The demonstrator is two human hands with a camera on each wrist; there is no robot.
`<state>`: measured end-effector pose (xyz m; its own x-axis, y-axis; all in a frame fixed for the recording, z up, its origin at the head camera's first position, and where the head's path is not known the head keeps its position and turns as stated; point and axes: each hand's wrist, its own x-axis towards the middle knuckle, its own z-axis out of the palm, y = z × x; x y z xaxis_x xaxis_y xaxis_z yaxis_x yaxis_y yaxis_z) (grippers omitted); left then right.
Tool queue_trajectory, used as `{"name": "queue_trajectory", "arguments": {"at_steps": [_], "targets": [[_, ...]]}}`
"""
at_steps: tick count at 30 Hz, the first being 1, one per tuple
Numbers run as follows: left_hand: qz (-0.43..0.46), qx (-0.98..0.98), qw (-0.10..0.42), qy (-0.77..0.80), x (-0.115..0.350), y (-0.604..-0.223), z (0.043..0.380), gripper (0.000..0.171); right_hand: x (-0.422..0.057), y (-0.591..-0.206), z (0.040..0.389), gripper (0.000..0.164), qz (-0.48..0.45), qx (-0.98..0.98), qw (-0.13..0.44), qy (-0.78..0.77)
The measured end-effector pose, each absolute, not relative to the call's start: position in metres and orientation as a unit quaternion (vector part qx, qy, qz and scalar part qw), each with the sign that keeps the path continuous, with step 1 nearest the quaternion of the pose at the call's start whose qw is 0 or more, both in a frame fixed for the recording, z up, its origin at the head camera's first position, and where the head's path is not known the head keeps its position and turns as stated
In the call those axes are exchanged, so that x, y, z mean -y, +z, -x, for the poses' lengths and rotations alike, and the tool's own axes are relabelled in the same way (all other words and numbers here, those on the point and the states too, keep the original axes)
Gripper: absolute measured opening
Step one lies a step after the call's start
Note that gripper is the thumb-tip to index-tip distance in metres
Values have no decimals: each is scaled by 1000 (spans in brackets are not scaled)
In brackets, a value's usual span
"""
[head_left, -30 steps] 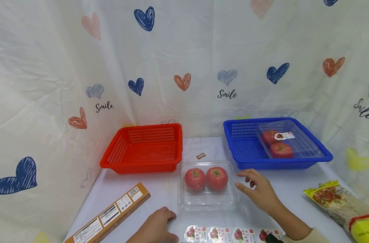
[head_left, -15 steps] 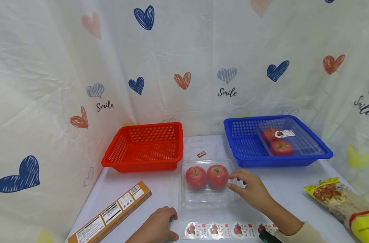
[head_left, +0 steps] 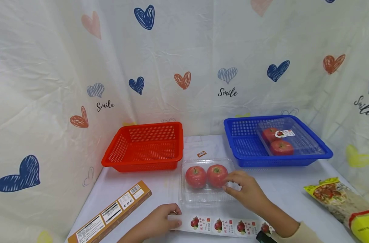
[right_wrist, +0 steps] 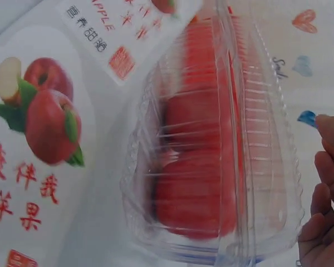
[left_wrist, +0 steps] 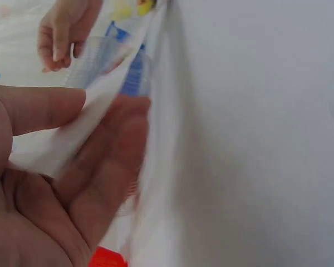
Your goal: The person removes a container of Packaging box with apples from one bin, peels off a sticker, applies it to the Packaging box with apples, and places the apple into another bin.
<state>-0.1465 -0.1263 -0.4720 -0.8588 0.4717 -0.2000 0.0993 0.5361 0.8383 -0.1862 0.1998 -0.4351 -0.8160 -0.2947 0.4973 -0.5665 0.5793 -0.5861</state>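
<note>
My left hand (head_left: 161, 221) pinches the left end of a strip of apple stickers (head_left: 214, 225) between thumb and fingers. That end is raised; in the left wrist view the pale strip (left_wrist: 94, 108) passes between the thumb and the fingers. A clear plastic clamshell box (head_left: 207, 197) with two red apples (head_left: 196, 177) sits just beyond the strip. My right hand (head_left: 248, 190) overlaps the box's right side in the head view, fingers bent and thumb near the index fingertip. In the right wrist view, the fingers (right_wrist: 328, 183) show beside the box with nothing between them.
A red basket (head_left: 142, 167) stands at the back left. At the back right a blue basket (head_left: 245, 162) holds another clamshell box of apples with a sticker (head_left: 285, 133) on it. A long brown carton (head_left: 111, 212) lies left, a yellow food bag (head_left: 339, 202) right.
My left hand has taken hold of the sticker strip and lifted its end. The right hand has moved left over the box's right side.
</note>
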Motion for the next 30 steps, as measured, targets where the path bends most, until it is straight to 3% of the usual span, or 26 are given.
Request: {"name": "queue_trajectory", "arguments": {"at_steps": [7, 13, 23, 30], "targets": [[-194, -774, 258, 545, 123, -447, 154, 26, -189, -430, 182, 29, -403, 804, 227, 372], [-212, -723, 286, 592, 119, -436, 155, 28, -173, -422, 177, 9, -533, 734, 231, 353], [-219, -647, 319, 657, 108, -424, 157, 28, -153, -416, 163, 19, -597, 705, 186, 335], [-224, -599, 350, 685, 104, -421, 156, 35, -145, -417, 160, 23, -597, 704, 193, 332]]}}
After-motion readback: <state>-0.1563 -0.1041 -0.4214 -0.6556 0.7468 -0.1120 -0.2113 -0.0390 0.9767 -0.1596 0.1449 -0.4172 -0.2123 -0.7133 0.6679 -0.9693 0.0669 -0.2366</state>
